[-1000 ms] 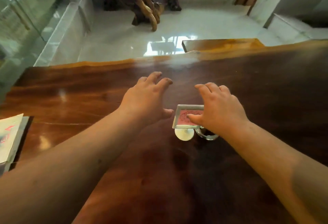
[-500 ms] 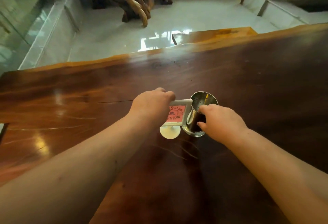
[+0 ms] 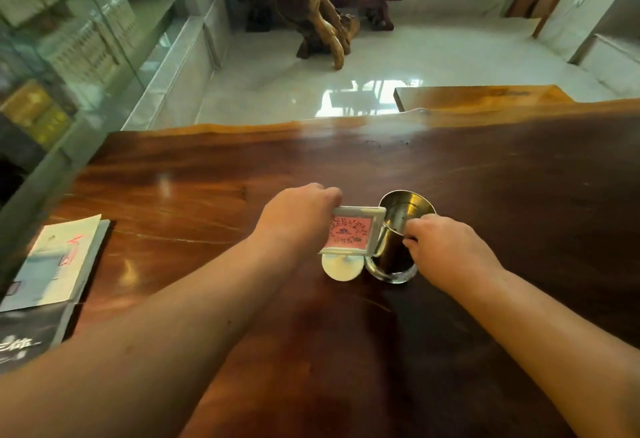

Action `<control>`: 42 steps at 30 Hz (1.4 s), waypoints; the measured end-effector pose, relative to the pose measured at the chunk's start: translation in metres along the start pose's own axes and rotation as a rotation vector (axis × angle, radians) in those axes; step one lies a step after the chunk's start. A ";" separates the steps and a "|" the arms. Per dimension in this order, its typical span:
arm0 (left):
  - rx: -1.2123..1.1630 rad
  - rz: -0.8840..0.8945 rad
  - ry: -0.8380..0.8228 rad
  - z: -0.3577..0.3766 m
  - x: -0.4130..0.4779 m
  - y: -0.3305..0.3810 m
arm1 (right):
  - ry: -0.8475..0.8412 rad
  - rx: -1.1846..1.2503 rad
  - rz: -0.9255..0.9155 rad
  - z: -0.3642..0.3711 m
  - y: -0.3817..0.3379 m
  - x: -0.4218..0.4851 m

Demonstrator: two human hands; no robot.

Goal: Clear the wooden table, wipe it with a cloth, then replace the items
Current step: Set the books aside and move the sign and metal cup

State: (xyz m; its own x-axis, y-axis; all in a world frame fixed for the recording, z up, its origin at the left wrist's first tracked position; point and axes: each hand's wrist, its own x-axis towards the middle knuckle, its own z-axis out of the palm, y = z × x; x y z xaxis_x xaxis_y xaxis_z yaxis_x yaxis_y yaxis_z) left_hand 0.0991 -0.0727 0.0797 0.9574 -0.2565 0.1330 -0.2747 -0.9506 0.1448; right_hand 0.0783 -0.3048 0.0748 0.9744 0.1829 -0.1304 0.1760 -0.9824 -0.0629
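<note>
A small white-framed sign stand point(image 3: 349, 235) with a pink card and a round white base stands mid-way across the dark wooden table point(image 3: 502, 195). My left hand point(image 3: 298, 217) is closed on the top left corner of its frame. Right beside it stands a shiny steel cup point(image 3: 398, 229), touching the frame's right edge. My right hand point(image 3: 446, 247) grips the cup's right side, fingers curled at its rim. No cloth is in view.
A stack of magazines or booklets point(image 3: 52, 271) lies at the table's left edge. A glass cabinet point(image 3: 69, 39) stands to the left. Beyond the far table edge are a white tiled floor, a carved root sculpture point(image 3: 322, 18) and a second wooden slab point(image 3: 478, 98).
One second ago both hands hovered open over the sign and cup. They closed, the left on the sign frame and the right on the cup. The view shifted, bringing the magazines back in.
</note>
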 end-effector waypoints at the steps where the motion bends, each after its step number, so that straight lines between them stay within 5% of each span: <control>1: 0.010 -0.010 0.014 -0.008 -0.007 -0.018 | 0.017 0.008 -0.034 -0.003 -0.018 0.005; 11: 0.104 -0.302 0.012 -0.074 -0.106 -0.222 | 0.056 0.021 -0.375 -0.007 -0.233 0.043; 19: 0.147 -0.436 0.022 -0.077 -0.173 -0.341 | -0.010 -0.003 -0.481 0.030 -0.360 0.067; 42: 0.095 -0.485 -0.046 -0.045 -0.192 -0.392 | 0.026 -0.043 -0.467 0.063 -0.397 0.074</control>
State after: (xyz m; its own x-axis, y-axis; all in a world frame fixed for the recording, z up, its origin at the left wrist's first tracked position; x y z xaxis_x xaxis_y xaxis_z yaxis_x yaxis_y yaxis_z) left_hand 0.0188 0.3567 0.0411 0.9764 0.2140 0.0282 0.2108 -0.9735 0.0890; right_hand 0.0717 0.1008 0.0282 0.7926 0.6054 -0.0732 0.6016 -0.7959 -0.0679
